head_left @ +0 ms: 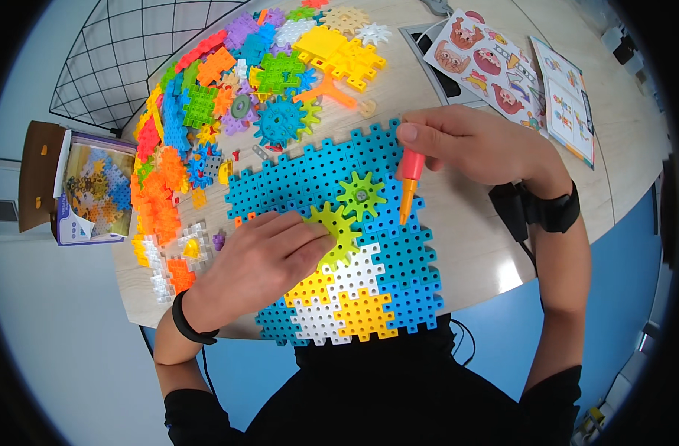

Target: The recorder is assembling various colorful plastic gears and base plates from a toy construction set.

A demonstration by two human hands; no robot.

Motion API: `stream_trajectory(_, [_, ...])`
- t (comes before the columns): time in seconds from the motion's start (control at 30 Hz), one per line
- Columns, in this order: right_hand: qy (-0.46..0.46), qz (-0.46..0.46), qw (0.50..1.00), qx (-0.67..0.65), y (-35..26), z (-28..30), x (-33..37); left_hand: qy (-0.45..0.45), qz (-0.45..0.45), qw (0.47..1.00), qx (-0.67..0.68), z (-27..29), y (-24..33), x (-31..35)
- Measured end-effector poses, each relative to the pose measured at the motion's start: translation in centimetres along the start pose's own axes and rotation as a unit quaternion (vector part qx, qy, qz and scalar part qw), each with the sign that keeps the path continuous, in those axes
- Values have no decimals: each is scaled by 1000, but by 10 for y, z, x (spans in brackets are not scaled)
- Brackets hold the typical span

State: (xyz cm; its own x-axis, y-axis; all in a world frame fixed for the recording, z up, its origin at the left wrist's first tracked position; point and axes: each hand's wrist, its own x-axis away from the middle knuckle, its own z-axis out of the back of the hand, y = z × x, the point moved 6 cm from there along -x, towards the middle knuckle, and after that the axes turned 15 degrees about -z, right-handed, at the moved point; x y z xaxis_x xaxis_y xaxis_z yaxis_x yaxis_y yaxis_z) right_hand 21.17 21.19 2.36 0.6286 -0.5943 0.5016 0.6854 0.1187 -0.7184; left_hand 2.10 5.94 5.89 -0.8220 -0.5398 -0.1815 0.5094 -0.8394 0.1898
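Note:
A base of interlocked perforated plates [280, 182] in teal, blue, white and yellow lies at the table's near edge. My left hand [269, 256] has its fingertips closed on a lime-green gear [338, 236] over the middle of the base; the gear's centre is hidden. Just behind it, a smaller lime gear [361, 195] sits on the base with a grey piece at its hub. In my right hand [466, 145] is a toy screwdriver [410, 175] with a red handle and orange shaft, its tip pointing down above the blue plates on the right.
Loose plastic pieces [280, 70] in many colours heap along the table's back and left. An open box [98, 189] stands at the far left beside a black wire rack [124, 59]. A sticker sheet [484, 63] and an instruction booklet [566, 100] lie at the back right.

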Motion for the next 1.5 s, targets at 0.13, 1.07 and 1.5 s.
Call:
stream_trajectory(0.13, [7, -2, 1000, 9, -5, 1, 3, 6, -17, 1000, -19, -1, 3, -1])
stream_trajectory(1.07, [118, 292, 946, 83, -73, -56, 30, 108, 9, 982, 157, -7, -26, 27])
stream_trajectory(1.5, [113, 282, 948, 97, -78, -56, 34, 82, 0, 989, 122, -14, -21, 31])
